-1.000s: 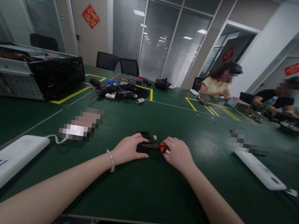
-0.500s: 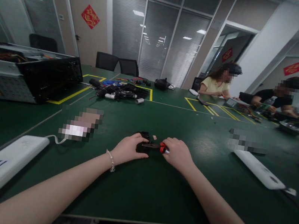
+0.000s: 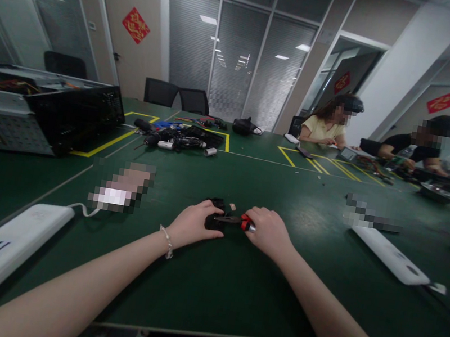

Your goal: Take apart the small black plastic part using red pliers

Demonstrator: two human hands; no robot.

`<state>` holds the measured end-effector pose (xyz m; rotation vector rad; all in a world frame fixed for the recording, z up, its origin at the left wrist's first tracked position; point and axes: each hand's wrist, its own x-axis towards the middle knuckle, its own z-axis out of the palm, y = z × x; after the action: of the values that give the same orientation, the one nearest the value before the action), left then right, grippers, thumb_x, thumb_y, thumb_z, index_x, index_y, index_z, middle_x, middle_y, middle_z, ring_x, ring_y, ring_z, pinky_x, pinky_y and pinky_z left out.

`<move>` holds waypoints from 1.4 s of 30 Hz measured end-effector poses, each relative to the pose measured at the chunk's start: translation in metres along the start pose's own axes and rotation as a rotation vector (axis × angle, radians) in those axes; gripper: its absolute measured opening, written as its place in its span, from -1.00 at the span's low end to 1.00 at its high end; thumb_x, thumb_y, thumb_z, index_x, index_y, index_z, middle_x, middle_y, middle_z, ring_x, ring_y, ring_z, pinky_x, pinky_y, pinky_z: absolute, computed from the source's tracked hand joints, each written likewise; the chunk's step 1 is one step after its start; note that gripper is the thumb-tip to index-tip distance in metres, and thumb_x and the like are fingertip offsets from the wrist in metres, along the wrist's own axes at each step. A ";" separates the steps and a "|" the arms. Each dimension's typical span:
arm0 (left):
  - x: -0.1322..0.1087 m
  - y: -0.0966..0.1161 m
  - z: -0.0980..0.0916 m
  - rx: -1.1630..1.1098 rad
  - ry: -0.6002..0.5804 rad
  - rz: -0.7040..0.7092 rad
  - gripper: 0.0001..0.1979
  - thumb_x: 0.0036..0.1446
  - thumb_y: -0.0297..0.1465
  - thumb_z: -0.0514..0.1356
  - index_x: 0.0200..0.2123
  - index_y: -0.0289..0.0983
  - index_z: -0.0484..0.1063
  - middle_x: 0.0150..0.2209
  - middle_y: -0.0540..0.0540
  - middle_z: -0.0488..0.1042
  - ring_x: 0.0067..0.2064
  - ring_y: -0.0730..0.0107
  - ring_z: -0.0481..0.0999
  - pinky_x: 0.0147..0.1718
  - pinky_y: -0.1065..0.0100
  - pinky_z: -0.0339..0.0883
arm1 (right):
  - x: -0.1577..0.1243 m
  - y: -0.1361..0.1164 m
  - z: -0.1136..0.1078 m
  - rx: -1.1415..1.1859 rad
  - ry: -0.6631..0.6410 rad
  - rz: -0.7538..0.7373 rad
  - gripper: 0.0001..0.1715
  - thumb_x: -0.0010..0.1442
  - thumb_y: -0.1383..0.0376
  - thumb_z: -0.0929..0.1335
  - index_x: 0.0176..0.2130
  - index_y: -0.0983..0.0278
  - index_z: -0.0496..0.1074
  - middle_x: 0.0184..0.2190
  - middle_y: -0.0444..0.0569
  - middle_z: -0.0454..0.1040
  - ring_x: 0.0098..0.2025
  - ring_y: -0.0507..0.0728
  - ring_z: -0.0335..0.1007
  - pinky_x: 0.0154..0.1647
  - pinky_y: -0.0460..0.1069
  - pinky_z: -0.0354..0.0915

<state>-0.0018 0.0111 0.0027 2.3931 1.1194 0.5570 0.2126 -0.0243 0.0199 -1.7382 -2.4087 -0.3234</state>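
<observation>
My right hand (image 3: 269,231) is closed round the red handles of a pair of pliers (image 3: 234,220). The long dark jaws point left and reach a small black part (image 3: 213,222) on the green table. My left hand (image 3: 197,224), with a bracelet at its wrist, grips that black part from the left, thumb and fingers around it. What exactly the jaw tips pinch is too small to tell. Just beyond the jaws lies a small tan piece (image 3: 232,207).
White power banks lie at left (image 3: 2,253) and right (image 3: 391,254); a phone (image 3: 123,186) is cabled to the left one. A black computer case (image 3: 66,115) stands far left. A drill and loose parts (image 3: 182,138) lie ahead. Several people sit at the far right.
Almost nothing differs. The pliers and both hands stay in the same place, with at most a very slight shift of the pliers' handles.
</observation>
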 end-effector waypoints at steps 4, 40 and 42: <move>0.000 -0.001 0.001 0.006 0.022 0.032 -0.51 -0.09 -0.15 0.23 -0.06 -0.17 0.32 -0.12 -0.07 0.31 -0.22 0.27 0.40 -0.32 0.32 0.30 | 0.000 -0.001 0.000 -0.020 0.015 -0.018 -0.80 0.00 0.27 0.29 -0.30 0.28 0.37 -0.34 -0.01 0.41 -0.31 0.11 0.27 -0.31 -0.02 0.14; -0.001 0.002 -0.001 -0.013 0.004 0.027 -0.50 -0.08 -0.15 0.22 -0.04 -0.16 0.31 -0.11 -0.07 0.31 -0.24 0.28 0.40 -0.32 0.31 0.30 | 0.000 -0.001 0.001 -0.002 0.041 -0.046 -0.77 0.02 0.20 0.27 -0.32 0.29 0.37 -0.36 -0.02 0.40 -0.33 0.09 0.26 -0.34 -0.05 0.10; 0.000 0.002 -0.001 -0.010 0.001 0.020 -0.50 -0.08 -0.15 0.22 -0.04 -0.17 0.32 -0.10 -0.08 0.30 -0.23 0.27 0.40 -0.31 0.30 0.31 | 0.000 -0.001 0.000 -0.002 0.037 -0.039 -0.78 0.02 0.21 0.28 -0.32 0.29 0.36 -0.36 -0.02 0.40 -0.33 0.09 0.26 -0.34 -0.05 0.11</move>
<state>-0.0013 0.0098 0.0041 2.3982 1.0921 0.5693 0.2114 -0.0241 0.0194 -1.6726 -2.4196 -0.3603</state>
